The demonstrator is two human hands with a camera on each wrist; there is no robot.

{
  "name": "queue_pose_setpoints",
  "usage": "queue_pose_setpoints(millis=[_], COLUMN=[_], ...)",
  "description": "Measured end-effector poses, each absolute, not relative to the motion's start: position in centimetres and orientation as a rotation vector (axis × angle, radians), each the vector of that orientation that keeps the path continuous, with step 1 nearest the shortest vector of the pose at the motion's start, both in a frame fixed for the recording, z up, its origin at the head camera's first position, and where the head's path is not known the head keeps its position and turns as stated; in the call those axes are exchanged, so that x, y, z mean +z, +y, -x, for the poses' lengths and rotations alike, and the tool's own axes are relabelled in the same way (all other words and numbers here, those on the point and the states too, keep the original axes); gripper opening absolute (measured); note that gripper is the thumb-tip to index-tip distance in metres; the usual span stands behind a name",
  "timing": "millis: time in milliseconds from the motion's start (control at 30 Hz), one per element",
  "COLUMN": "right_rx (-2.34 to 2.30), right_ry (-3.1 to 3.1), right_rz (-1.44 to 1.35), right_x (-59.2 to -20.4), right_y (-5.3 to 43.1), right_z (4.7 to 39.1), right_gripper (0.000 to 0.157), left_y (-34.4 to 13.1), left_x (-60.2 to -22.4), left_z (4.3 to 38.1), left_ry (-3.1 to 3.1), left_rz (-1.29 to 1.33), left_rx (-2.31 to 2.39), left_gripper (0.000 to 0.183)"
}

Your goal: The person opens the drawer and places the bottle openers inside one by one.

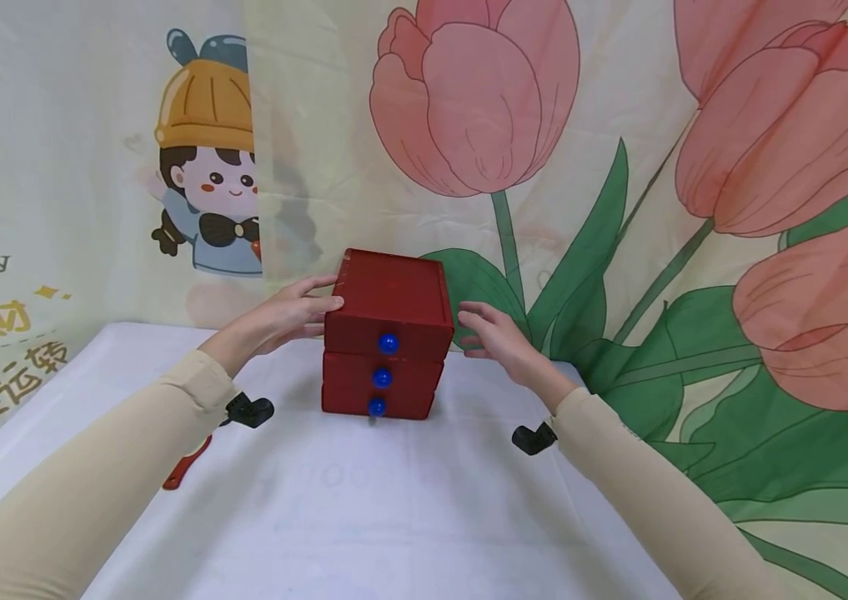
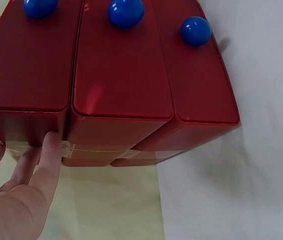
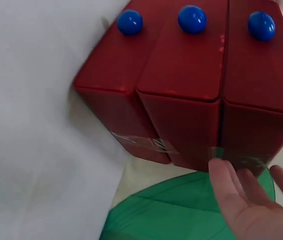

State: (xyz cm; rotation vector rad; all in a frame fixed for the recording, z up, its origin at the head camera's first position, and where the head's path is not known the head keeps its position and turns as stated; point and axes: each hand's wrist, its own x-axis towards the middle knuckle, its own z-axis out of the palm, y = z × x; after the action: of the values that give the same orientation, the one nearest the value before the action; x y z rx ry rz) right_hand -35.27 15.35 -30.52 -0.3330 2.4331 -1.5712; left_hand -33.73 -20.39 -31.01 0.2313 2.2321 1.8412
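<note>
A red box of three stacked drawers [image 1: 393,287] stands upright on the white table, with a round blue knob [image 1: 388,343] on the front of each drawer. My left hand [image 1: 292,314] rests on the left side of the top drawer, fingers fairly straight and thumb near the front edge. In the left wrist view, its fingertips [image 2: 54,141] lie against that side, by a strip of clear tape [image 2: 17,147]. To the right of the box, my right hand [image 1: 497,337] has its fingers spread and loosely bent. The right wrist view has its fingertips overlapping the top drawer's side.
A red handle [image 1: 187,465] lies on the white tabletop [image 1: 363,517] at the left, partly hidden by my left sleeve [image 1: 123,450]. Small black wrist cameras [image 1: 536,439] stick out from both cuffs. Behind the table hangs a cloth [image 1: 333,150] printed with large pink tulips.
</note>
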Motion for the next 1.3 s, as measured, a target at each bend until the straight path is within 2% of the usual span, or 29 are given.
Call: queue_pose_setpoints(millis=[567,967,1300], right_rx=[-1.449,-1.472,-1.506], right_ry=[2.491,2.425,2.413], right_rz=[0.587,0.604,0.616], right_x=[-29.8,-30.2,-30.3], right_y=[13.8,14.4,14.4], right_z=[36.8,37.7,37.6], right_gripper=[0.061,0.062,0.061], left_y=[-20.3,-20.5,-20.6], left_x=[-31.1,-31.3,-31.5], left_z=[33.7,33.9,33.8], left_ry=[2.251,2.270,2.273], left_rz=[-0.243,-0.272,-0.291], left_rx=[1.835,1.804,1.797], left_gripper=[0.078,0.084,0.080])
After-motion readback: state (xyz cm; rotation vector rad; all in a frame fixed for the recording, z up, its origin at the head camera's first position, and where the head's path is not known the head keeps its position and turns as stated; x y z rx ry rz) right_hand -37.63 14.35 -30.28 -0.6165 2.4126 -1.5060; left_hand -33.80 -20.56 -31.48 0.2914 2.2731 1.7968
